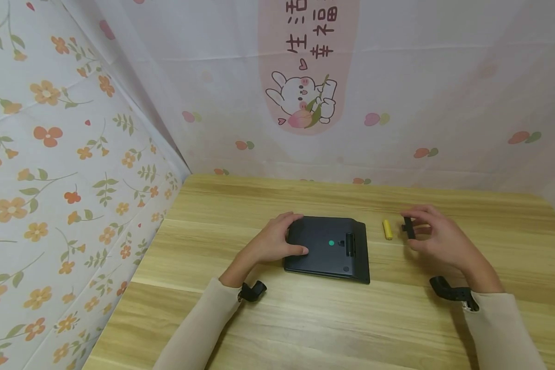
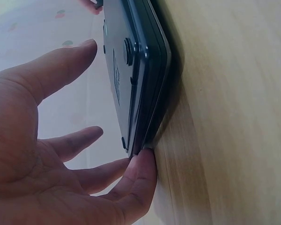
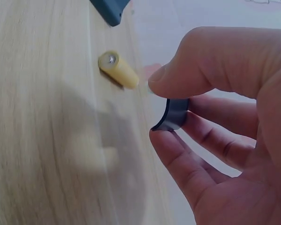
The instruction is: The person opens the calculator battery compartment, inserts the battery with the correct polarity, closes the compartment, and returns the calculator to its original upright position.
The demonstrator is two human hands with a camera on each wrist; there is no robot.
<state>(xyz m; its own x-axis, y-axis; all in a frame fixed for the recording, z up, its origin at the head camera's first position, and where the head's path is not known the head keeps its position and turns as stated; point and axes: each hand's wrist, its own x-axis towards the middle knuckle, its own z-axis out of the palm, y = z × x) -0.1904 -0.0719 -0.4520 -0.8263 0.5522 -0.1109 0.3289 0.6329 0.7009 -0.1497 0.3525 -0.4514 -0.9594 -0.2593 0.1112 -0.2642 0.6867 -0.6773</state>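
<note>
A flat black device (image 1: pixel 316 246), shaped like a desk calculator, lies face down with a battery slot (image 1: pixel 350 244) uncovered on its back. My left hand (image 1: pixel 275 239) is at its left side. In the left wrist view, fingertips (image 2: pixel 144 157) touch the device's corner, while the thumb hovers just above the back. To the right, my right hand (image 1: pixel 437 234) pinches a small black battery cover (image 3: pixel 175 115) between thumb and fingers, off the table. A yellow battery (image 1: pixel 387 229) lies between the device and that hand; its metal end shows in the right wrist view.
The wood-grain table (image 1: pixel 305 324) extends around both hands. A white printed cloth (image 1: pixel 222 103) hangs behind its far edge, and a flowered cloth (image 1: pixel 51 205) hangs along the left. Black wrist straps (image 1: pixel 448 290) sit at the cuffs.
</note>
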